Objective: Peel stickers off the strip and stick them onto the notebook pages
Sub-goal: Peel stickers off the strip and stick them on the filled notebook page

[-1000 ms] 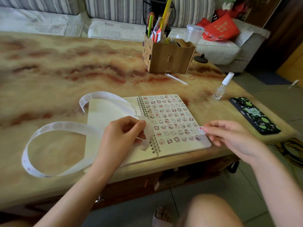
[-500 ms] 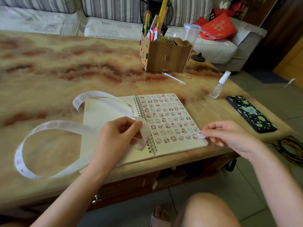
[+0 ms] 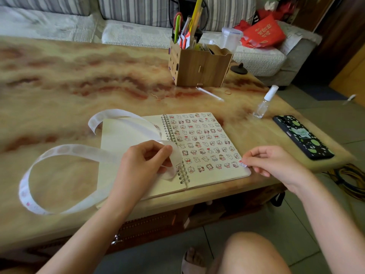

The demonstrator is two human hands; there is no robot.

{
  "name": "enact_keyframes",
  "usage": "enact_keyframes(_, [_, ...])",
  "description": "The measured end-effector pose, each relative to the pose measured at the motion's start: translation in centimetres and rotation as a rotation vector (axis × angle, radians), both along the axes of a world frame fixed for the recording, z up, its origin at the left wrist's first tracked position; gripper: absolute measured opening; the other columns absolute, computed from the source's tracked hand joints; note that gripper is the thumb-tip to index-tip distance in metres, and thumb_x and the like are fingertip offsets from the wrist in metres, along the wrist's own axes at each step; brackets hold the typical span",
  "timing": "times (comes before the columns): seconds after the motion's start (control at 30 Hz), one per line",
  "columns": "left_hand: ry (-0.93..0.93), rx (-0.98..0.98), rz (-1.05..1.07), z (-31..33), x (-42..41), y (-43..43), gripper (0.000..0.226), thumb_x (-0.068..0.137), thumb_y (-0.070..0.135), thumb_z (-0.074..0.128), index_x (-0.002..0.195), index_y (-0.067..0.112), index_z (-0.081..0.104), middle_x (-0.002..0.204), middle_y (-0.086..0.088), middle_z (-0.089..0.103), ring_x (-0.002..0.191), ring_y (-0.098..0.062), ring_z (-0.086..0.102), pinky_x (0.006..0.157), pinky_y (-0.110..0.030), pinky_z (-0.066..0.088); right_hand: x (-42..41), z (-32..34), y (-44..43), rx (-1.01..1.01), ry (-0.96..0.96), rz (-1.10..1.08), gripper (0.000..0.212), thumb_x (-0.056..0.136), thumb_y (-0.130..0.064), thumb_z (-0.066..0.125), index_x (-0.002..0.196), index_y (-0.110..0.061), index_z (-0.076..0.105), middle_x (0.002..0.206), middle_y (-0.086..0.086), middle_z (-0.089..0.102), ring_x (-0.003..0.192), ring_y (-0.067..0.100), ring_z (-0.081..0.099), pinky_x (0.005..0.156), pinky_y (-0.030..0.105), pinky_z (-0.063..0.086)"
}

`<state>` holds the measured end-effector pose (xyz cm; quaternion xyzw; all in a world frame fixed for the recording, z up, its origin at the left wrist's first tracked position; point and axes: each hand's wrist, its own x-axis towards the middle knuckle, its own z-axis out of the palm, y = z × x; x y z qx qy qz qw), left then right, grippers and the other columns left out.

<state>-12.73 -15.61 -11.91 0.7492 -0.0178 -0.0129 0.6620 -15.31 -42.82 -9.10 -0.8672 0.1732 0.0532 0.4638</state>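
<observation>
Obs: left hand (image 3: 146, 165) pinches strip (image 3: 65, 151) above notebook (image 3: 217, 178) for ready supply; right hand (image 3: 276, 165) fingers pinch a sticker (image 3: 242, 164) at the page edge, apparently completing the bottom row.

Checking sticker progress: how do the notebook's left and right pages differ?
The right page is covered with rows of stickers; the left page shows none. The strip, held by the left hand, crosses the left page; the right page is unobstructed, the right hand pinching a sticker at its corner. Both lie flat.
</observation>
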Motion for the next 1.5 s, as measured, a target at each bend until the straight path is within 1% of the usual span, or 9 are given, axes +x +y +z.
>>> enact_keyframes(0.23, [0.002,0.0,0.0,0.1,-0.1,0.0,0.02,0.088,0.015,0.062,0.07,0.009,0.068,0.062,-0.006,0.071,0.064,-0.023,0.068,0.076,-0.045,0.057,-0.1,-0.7,0.2,-0.025,-0.07,-0.01,0.006,0.079,-0.006,0.073,0.082,-0.005,0.069,0.066,0.001,0.061,0.049,0.004,0.046,0.042,0.011,0.034])
enact_keyframes(0.4, [0.002,0.01,0.0,0.1,-0.2,0.0,0.02,0.089,0.015,0.062,0.071,0.01,0.068,0.058,-0.002,0.069,0.059,-0.016,0.066,0.074,-0.04,0.056,-0.5,-1.3,-0.3,-0.144,-0.159,-0.03,0.02,0.074,-0.018,0.079,0.087,-0.016,0.064,0.068,0.004,0.05,0.064,0.015,0.046,0.063,0.029,0.038])
enact_keyframes(0.53, [0.001,0.013,0.002,0.0,-0.2,0.0,0.019,0.089,0.014,0.062,0.071,0.009,0.068,0.059,-0.002,0.07,0.058,-0.014,0.066,0.072,-0.036,0.056,-0.6,-1.5,-0.4,-0.116,-0.146,-0.044,0.012,0.078,-0.014,0.075,0.085,-0.013,0.065,0.079,0.009,0.06,0.073,0.018,0.052,0.065,0.027,0.042])
enact_keyframes(0.63, [0.0,0.013,-0.001,0.0,-0.2,0.0,0.019,0.089,0.014,0.062,0.072,0.009,0.068,0.059,-0.002,0.07,0.058,-0.014,0.066,0.071,-0.033,0.057,-0.7,-1.3,-0.5,-0.085,-0.151,-0.084,0.004,0.085,-0.013,0.069,0.087,-0.012,0.066,0.078,0.004,0.059,0.067,0.015,0.05,0.058,0.023,0.039])
enact_keyframes(0.7, [-0.002,0.02,-0.002,0.0,-0.2,-0.1,0.019,0.089,0.014,0.062,0.073,0.008,0.068,0.059,-0.002,0.07,0.058,-0.013,0.066,0.07,-0.03,0.056,-0.6,-1.2,-0.3,-0.056,-0.158,-0.098,0.012,0.085,-0.022,0.069,0.09,-0.011,0.065,0.077,0.002,0.06,0.06,0.011,0.047,0.057,0.022,0.039])
enact_keyframes(0.83, [0.0,0.017,-0.002,0.0,-0.2,0.0,0.019,0.089,0.015,0.062,0.073,0.008,0.068,0.058,-0.001,0.069,0.058,-0.014,0.066,0.07,-0.031,0.056,-0.3,-1.6,0.2,-0.144,-0.162,-0.11,0.022,0.076,-0.03,0.077,0.085,-0.013,0.066,0.079,0.004,0.063,0.068,0.013,0.053,0.061,0.026,0.041])
enact_keyframes(1.07, [0.0,0.012,-0.004,0.2,-0.3,0.0,0.019,0.09,0.014,0.061,0.074,0.005,0.068,0.058,-0.002,0.069,0.058,-0.013,0.065,0.072,-0.032,0.056,-0.4,-1.9,0.3,-0.201,-0.184,-0.105,0.011,0.082,-0.02,0.073,0.083,-0.013,0.065,0.08,0.007,0.063,0.07,0.015,0.053,0.06,0.025,0.039])
enact_keyframes(1.23, [0.0,0.012,-0.001,0.2,-0.3,-0.1,0.02,0.089,0.014,0.062,0.073,0.005,0.068,0.057,-0.001,0.069,0.057,-0.012,0.065,0.071,-0.032,0.056,-0.3,-1.7,0.2,-0.142,-0.18,-0.126,0.02,0.08,-0.031,0.074,0.085,-0.014,0.066,0.081,0.002,0.065,0.073,0.015,0.055,0.064,0.028,0.042])
enact_keyframes(1.5, [0.0,0.015,0.0,0.1,-0.2,-0.1,0.019,0.089,0.016,0.062,0.074,0.008,0.069,0.059,-0.002,0.07,0.059,-0.014,0.067,0.071,-0.031,0.057,-0.2,-2.3,-0.4,-0.173,-0.194,-0.106,0.007,0.082,-0.015,0.072,0.081,-0.015,0.065,0.078,0.005,0.062,0.07,0.018,0.054,0.061,0.028,0.041])
